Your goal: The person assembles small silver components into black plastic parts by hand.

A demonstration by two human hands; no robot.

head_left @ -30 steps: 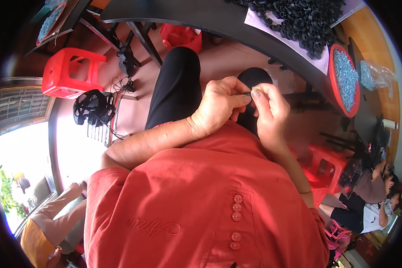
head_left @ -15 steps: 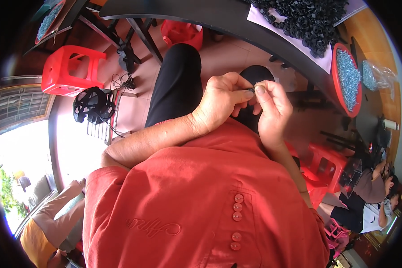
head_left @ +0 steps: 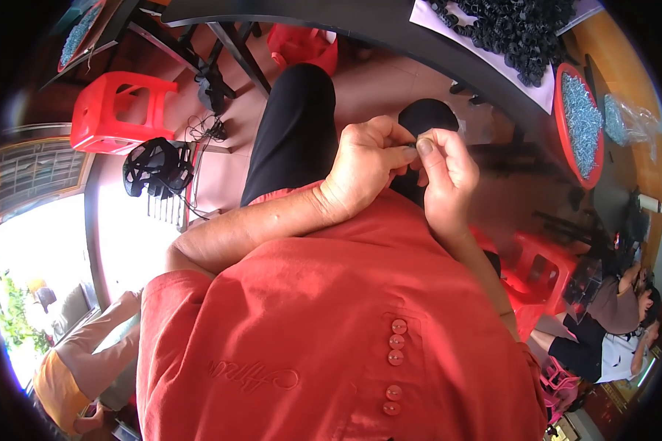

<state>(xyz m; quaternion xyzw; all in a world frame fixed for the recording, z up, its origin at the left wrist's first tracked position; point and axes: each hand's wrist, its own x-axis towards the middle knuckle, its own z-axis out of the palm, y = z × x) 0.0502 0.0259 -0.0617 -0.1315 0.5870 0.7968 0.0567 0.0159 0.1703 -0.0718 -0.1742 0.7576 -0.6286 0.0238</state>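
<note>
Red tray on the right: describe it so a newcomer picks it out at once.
From the big black table along the top, go right. Just past the black pile is the tray. Its red rim around a blue-grey heap sets it apart from the clear bag beside it.

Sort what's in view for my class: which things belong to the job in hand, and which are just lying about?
Belonging:
small dark piece, pinched by left hand and right hand
probably the heap of black pieces, similar in colour
possibly the bluish bits in the red tray

Apparently lying about:
red stool
black strapped object
tangled cord
</note>
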